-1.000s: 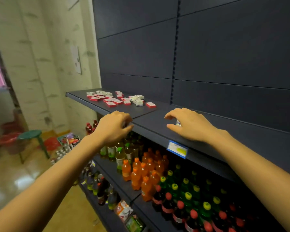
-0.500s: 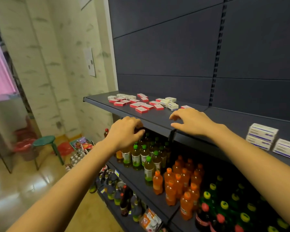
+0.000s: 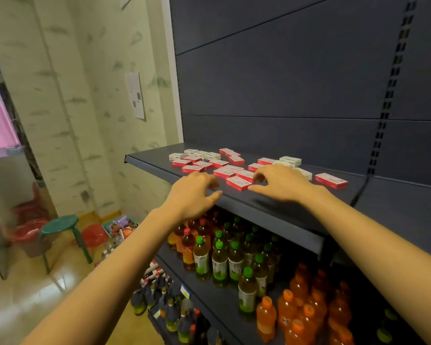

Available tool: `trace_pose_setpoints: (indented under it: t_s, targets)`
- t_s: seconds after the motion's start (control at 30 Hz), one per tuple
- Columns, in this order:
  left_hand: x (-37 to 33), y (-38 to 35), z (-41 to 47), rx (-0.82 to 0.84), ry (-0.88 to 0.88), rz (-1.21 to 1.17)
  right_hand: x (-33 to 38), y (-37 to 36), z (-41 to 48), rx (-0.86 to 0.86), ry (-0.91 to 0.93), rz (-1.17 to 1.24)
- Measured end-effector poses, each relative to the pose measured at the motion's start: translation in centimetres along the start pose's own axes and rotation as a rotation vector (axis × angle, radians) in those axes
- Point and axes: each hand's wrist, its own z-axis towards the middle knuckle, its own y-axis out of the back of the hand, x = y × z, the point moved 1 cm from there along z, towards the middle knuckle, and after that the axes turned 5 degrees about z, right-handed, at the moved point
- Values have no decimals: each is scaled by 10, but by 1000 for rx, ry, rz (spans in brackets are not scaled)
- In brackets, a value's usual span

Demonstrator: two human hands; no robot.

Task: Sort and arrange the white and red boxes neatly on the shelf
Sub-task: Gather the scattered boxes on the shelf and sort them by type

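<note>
Red boxes [image 3: 224, 171] and white boxes [image 3: 201, 154] lie mixed and flat on the left part of the shelf [image 3: 373, 195], not yet sorted by colour. Both hands hover at its front edge, and neither grips anything. The left hand [image 3: 192, 192] has loosely curled fingers [image 3: 210, 181] and its thumb out. The right hand [image 3: 283, 183] has arched, spread fingers [image 3: 259, 176].

The nearest red box [image 3: 237, 183] lies between the two hands, just left of the right thumb and just right of the left fingers. Its long axis runs slantwise, from back-left to front-right. The right fingers reach over the red box behind it (whether they touch it cannot be told). The right hand therefore seems the better placed to take a box, with a short reach forward and leftward. One red box [image 3: 331, 180] sits apart to the right.
</note>
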Motion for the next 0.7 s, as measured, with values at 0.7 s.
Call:
trace_pose_setpoints:
  t_s: [0.7]
  targets:
    - [112,-89,143,207,-209,-245,-7,-35,77,41,-362,-84]
